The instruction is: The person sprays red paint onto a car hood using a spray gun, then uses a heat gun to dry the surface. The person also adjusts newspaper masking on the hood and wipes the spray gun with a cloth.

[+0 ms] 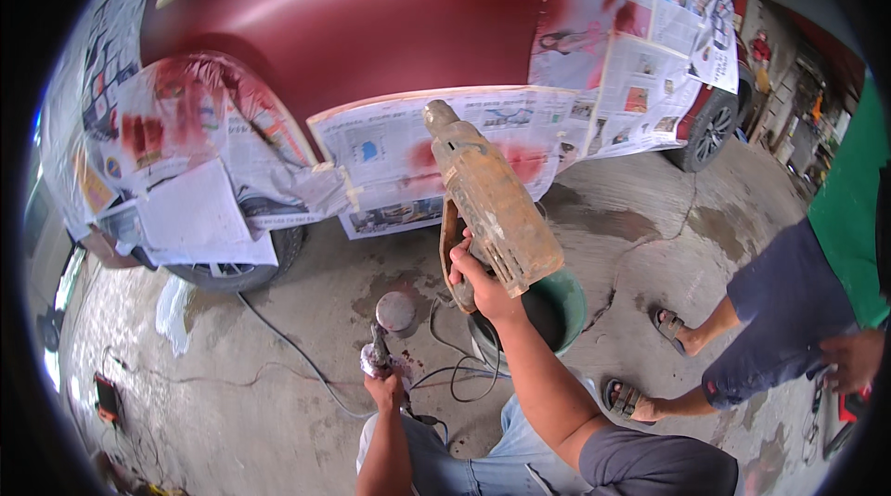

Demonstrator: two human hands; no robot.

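Observation:
My right hand (480, 281) is wrapped round the handle of a worn, paint-stained heat gun (494, 194). Its nozzle points up toward a dark red car panel (399, 23), with a gap that I cannot judge. Low down, my left hand (385, 389) is closed on a spray gun (378, 355), which is partly hidden by the fingers. A round, reddish-grey cup (396, 311) shows just beyond it; whether it is joined to the gun I cannot tell. Newspaper masking (390, 148) with red overspray is taped below and beside the panel.
A green bucket (575, 301) stands under my right forearm. A hose (297, 352) and cables cross the concrete floor. Another person's sandalled foot (636, 400) is close on the right. Masked car wheels (710, 132) and an orange-black box (109, 399) lie farther out.

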